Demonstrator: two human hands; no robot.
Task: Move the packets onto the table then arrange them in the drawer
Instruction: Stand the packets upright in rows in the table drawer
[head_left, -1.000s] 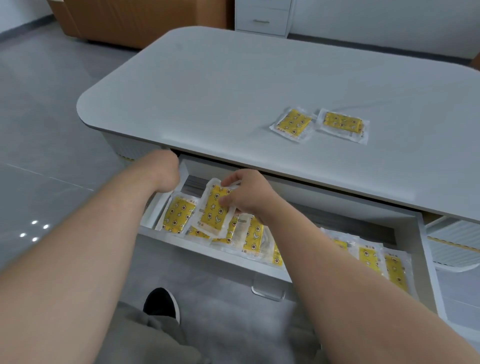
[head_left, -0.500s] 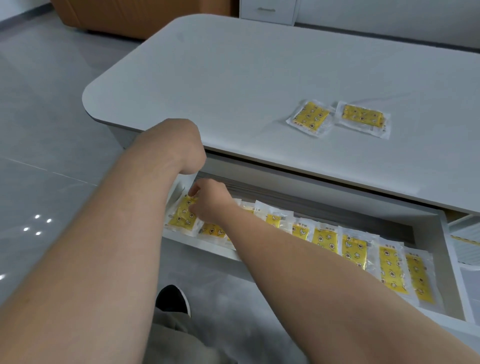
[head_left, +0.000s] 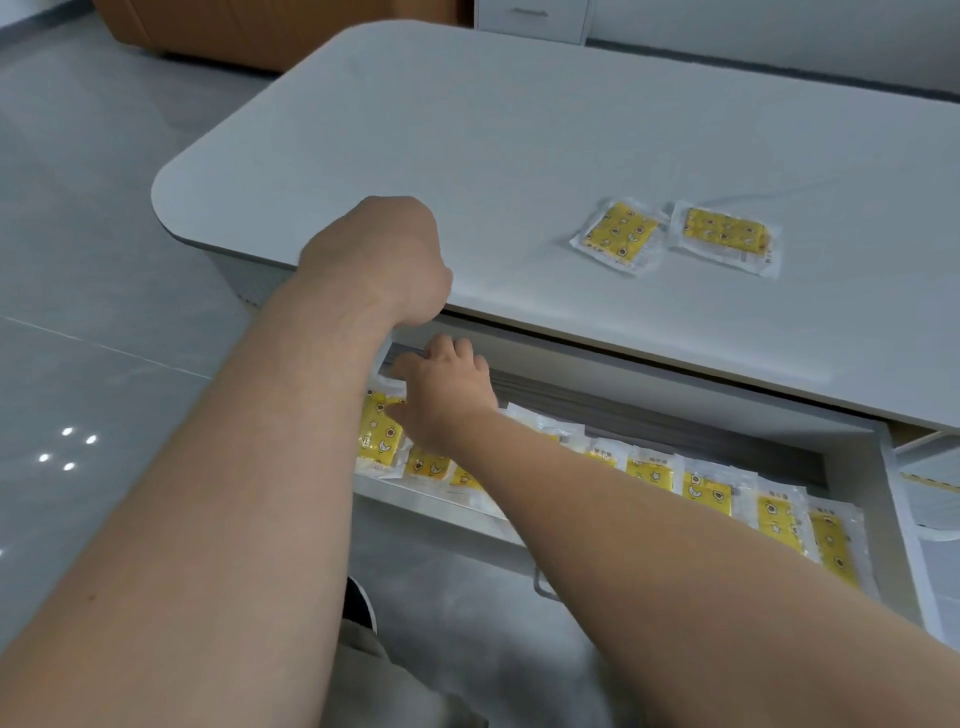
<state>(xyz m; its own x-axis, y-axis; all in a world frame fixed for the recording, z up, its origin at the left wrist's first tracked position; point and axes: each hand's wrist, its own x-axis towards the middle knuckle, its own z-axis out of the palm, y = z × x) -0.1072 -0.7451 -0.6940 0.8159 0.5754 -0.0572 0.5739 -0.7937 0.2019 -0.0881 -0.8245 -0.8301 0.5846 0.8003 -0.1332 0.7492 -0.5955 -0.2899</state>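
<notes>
Two yellow packets in clear wrap lie side by side on the white table (head_left: 519, 130), one (head_left: 618, 234) left of the other (head_left: 724, 236). Below the table's front edge the drawer (head_left: 415, 499) stands pulled out, with a row of several yellow packets (head_left: 701, 488) overlapping along it. My right hand (head_left: 447, 395) is at the drawer's left end, fingers and thumb pinching the top edge of the leftmost packet (head_left: 382, 436). My left hand (head_left: 384, 260) hovers at the table's edge above that corner, its fingers curled down out of sight.
A second open drawer (head_left: 930, 483) shows at the right edge. A metal handle (head_left: 543, 587) hangs on the drawer front. My shoe (head_left: 358, 603) is on the grey tiled floor below. A wooden cabinet (head_left: 260, 26) and a white drawer unit (head_left: 530, 15) stand beyond the table.
My right hand carried a packet from mid-drawer down to the drawer's left end and laid it there. The left hand rose from the drawer corner to the table's edge.
</notes>
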